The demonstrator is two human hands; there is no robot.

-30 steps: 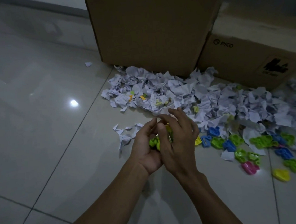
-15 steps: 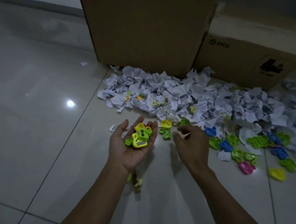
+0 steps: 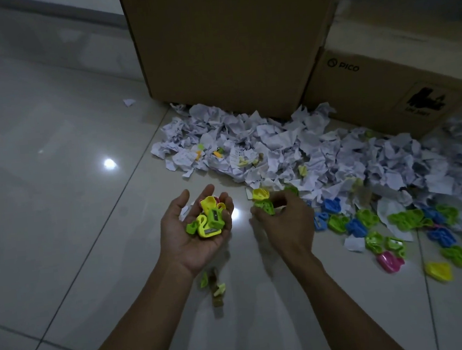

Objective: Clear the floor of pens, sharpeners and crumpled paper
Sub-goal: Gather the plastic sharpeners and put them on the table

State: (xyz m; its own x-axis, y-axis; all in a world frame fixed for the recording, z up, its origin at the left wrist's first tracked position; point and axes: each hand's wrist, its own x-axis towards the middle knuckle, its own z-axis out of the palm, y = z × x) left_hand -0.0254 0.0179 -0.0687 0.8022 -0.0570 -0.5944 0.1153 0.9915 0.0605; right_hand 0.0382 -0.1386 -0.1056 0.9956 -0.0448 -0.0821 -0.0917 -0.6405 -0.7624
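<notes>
Yellow and green sharpeners point(image 3: 207, 219) heaped in the upturned, cupped left hand point(image 3: 194, 232) at frame centre; right hand point(image 3: 283, 220) beside it, fingers pinching a green sharpener point(image 3: 264, 207); loose sharpeners point(image 3: 370, 223) on tile at lower right; crumpled paper point(image 3: 306, 150) piled against cardboard boxes point(image 3: 225, 42) above

- A tall cardboard box point(image 3: 228, 42) stands on the pale tiled floor point(image 3: 44, 207).
- A lower box point(image 3: 401, 85), printed "PICO", sits just to its right, touching it.
</notes>
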